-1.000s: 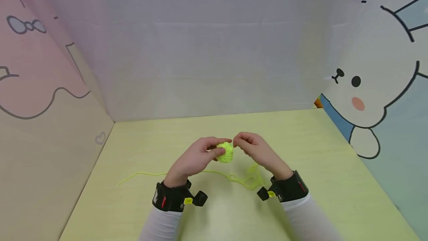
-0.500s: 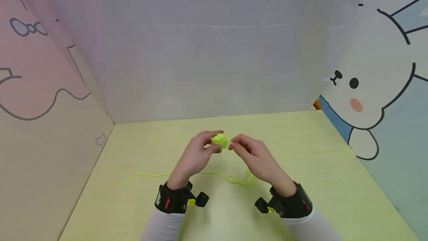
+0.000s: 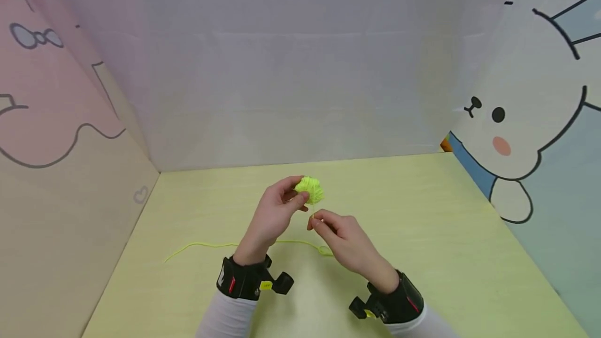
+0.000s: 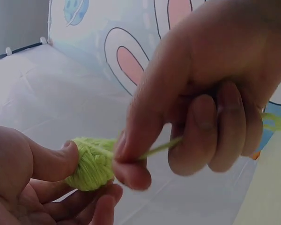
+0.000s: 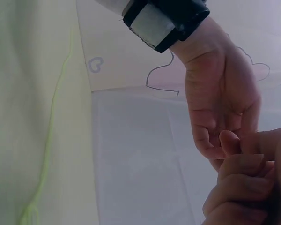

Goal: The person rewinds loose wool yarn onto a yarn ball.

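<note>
In the head view a small ball of neon-yellow yarn (image 3: 311,190) is up over the table, gripped at its left side between the thumb and fingers of my left hand (image 3: 272,213). Just below and right of it, my right hand (image 3: 345,240) pinches a strand of the yarn that runs from the ball. The left wrist view shows this taut strand (image 4: 162,147) passing between thumb and forefinger, with the other fingers curled. In the right wrist view the ball is hidden behind the hands.
A loose length of the same yarn (image 3: 202,244) lies across the pale yellow table (image 3: 197,207), with a small loop near its right end. Cloth walls with cartoon prints, among them a rabbit (image 3: 526,134), stand round the table. Each wrist wears a black camera strap (image 3: 244,279).
My right hand has swung from the ball's right side to below it, drawing the strand round. My left hand has lifted and turned the ball slightly. The loose yarn's tangle at right is now less visible.
</note>
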